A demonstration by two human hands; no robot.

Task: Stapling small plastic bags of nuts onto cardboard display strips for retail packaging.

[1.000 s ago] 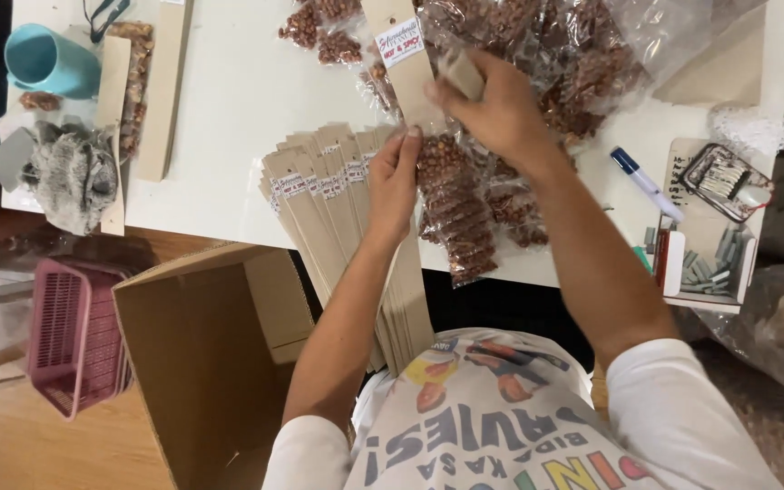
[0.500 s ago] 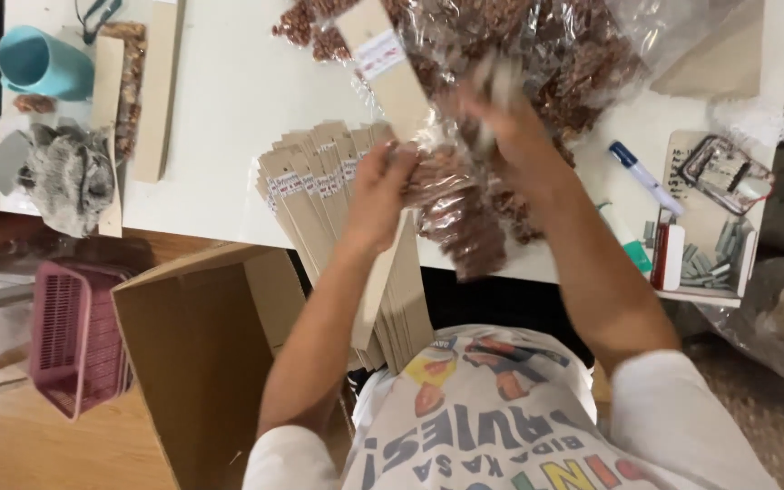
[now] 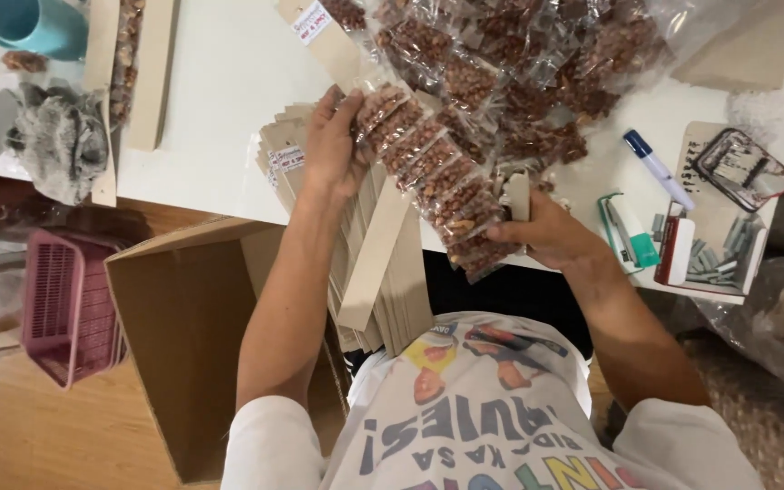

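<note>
The person is at the step of joining a strip of small peanut packets to a long cardboard backing strip. The left hand is closed on the top end of the packet strip together with the cardboard, thumb and fingers pinching both. The right hand holds a small grey stapler at the lower end of the packets, fingers wrapped around it. The packet strip hangs diagonally between the two hands, above the near edge of the white tabletop and above the fanned stack of cardboard strips.

Behind the hands lies a heap of filled packets in clear plastic. To the right are a marker pen, a green stapler and a small box of staples. An open carton stands below the tabletop at the left.

In my judgement the next move needs the packets lying straight along the cardboard, and the stapler mouth over both layers.
</note>
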